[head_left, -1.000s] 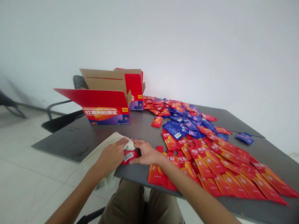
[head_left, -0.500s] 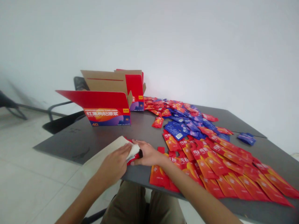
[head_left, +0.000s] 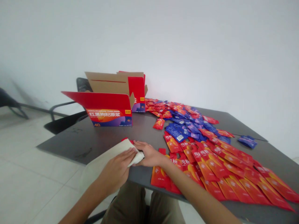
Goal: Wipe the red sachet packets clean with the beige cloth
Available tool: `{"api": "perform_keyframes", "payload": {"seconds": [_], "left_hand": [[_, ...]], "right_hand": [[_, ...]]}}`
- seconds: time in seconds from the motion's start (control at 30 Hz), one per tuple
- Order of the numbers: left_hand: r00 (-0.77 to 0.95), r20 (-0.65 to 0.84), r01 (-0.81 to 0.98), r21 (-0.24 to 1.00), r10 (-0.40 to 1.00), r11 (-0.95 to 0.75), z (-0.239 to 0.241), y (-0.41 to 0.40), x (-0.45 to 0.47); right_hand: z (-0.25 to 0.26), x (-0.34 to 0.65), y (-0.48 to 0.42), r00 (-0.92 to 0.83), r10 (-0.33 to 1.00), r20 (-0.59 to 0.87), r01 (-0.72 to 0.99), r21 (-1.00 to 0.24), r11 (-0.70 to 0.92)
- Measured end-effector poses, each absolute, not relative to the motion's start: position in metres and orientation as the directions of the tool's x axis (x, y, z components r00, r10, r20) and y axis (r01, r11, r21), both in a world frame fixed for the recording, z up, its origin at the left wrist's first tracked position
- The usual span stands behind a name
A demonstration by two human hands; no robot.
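- The person's left hand (head_left: 118, 168) is pressing a white cloth (head_left: 106, 157) onto a red packet (head_left: 131, 142), its fingers lying together and clamping the cloth.
- The right hand (head_left: 149, 154) is curling around the packet's right end, holding it; the cloth and fingers are hiding most of that grip from me.
- The packet itself is sitting between both hands at the near edge of the dark table (head_left: 105, 133), only bits of red showing beyond the cloth.
- Just right of the right hand, red pouches (head_left: 210, 161) are lying in overlapping rows.
- Behind those, blue pouches (head_left: 177, 132) are heaping up among more red ones, one blue pouch (head_left: 247, 141) resting apart on the right.
- Beyond the hands, an open carton (head_left: 109, 117) is standing with its flaps up, a second carton (head_left: 136, 88) standing behind it.
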State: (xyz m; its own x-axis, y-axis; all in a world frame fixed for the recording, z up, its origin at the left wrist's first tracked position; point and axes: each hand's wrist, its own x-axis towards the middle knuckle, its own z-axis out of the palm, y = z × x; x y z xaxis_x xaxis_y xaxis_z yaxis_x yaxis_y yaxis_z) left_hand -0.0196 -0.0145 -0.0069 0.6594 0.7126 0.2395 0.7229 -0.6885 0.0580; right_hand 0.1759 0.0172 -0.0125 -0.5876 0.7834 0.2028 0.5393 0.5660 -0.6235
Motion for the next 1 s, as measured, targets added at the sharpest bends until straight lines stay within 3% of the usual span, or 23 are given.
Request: {"api": "perform_keyframes", "payload": {"seconds": [0.17,0.37,0.5,0.63,0.8,0.9,1.0], "left_hand": [[0.419,0.254,0.89,0.075,0.872,-0.449,0.0,0.011,-0.033],[0.216,0.269,0.96,0.116,0.939,-0.254,-0.002,0.04,-0.078],[0.174,0.258,0.968,0.133,0.95,-0.214,-0.005,0.037,-0.09],[0.179,0.268,0.968,0.122,0.946,-0.218,-0.003,0.033,-0.086],[0.201,0.272,0.963,0.122,0.941,-0.241,-0.002,0.032,-0.086],[0.215,0.273,0.957,0.132,0.938,-0.258,-0.002,0.032,-0.087],[0.219,0.276,0.953,0.144,0.936,-0.265,-0.003,0.032,-0.087]], "right_hand": [[-0.008,0.176,0.014,-0.577,0.797,0.181,0.549,-0.636,0.542],[0.002,0.181,0.011,-0.579,0.813,0.06,0.578,-0.674,0.461],[0.021,0.167,0.003,-0.476,0.878,-0.049,0.667,-0.671,0.324],[0.033,0.124,-0.013,-0.437,0.899,-0.02,0.821,-0.418,0.389],[0.027,0.078,-0.02,-0.319,0.947,-0.044,0.948,-0.01,0.319],[0.026,0.072,-0.017,-0.256,0.964,-0.075,0.961,0.088,0.262],[0.03,0.078,-0.011,-0.247,0.968,-0.047,0.965,0.081,0.25]]}}
